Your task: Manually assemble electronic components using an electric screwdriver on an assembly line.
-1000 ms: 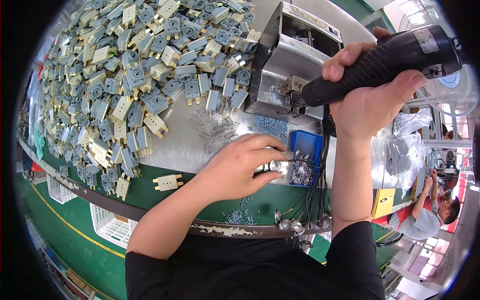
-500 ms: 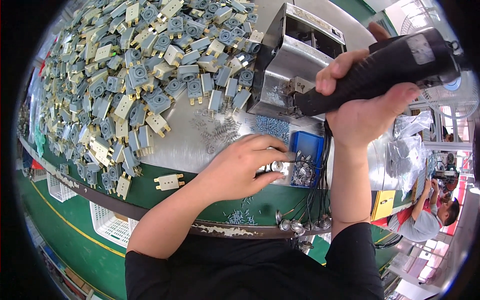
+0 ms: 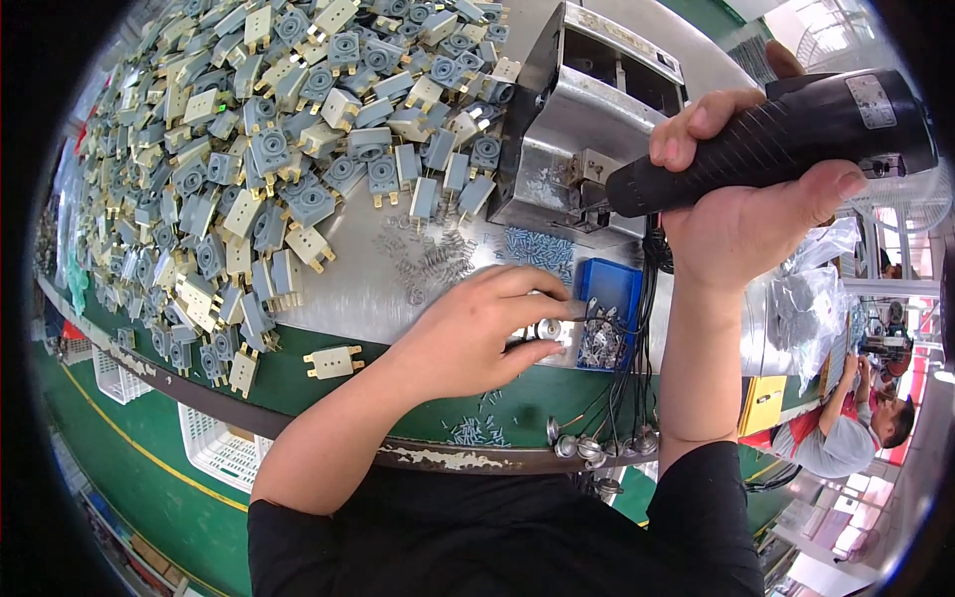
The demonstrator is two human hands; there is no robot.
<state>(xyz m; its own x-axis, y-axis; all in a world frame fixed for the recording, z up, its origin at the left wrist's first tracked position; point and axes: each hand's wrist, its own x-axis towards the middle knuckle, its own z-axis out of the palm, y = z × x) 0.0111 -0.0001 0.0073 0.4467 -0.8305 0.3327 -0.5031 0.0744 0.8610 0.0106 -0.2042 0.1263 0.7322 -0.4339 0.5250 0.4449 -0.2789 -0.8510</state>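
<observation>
My right hand (image 3: pixel 729 231) is wrapped around a black electric screwdriver (image 3: pixel 766 144). The driver's narrow end sits at the small metal block (image 3: pixel 598 167) on the front of a metal box-shaped machine (image 3: pixel 587 104). Over the near edge of the metal sheet, my left hand (image 3: pixel 468 323) is closed with thumb and fingers around a small round silvery metal part (image 3: pixel 548 329). A dark wire runs from beside that part toward the blue tray (image 3: pixel 637 289), which holds small metal pieces. Blue-grey screws (image 3: pixel 542 251) lie between my left hand and the machine.
A large heap of grey and cream pronged switch-like blocks (image 3: pixel 269 149) fills the left. Small springs (image 3: pixel 428 257) lie before it. Black cables with round metal ends (image 3: pixel 592 448) hang over the front edge. Clear plastic bags (image 3: pixel 808 298) and a co-worker (image 3: pixel 846 438) are at right.
My right hand and the screwdriver have shifted a little to the right. My left hand stays in nearly the same place with the round metal part.
</observation>
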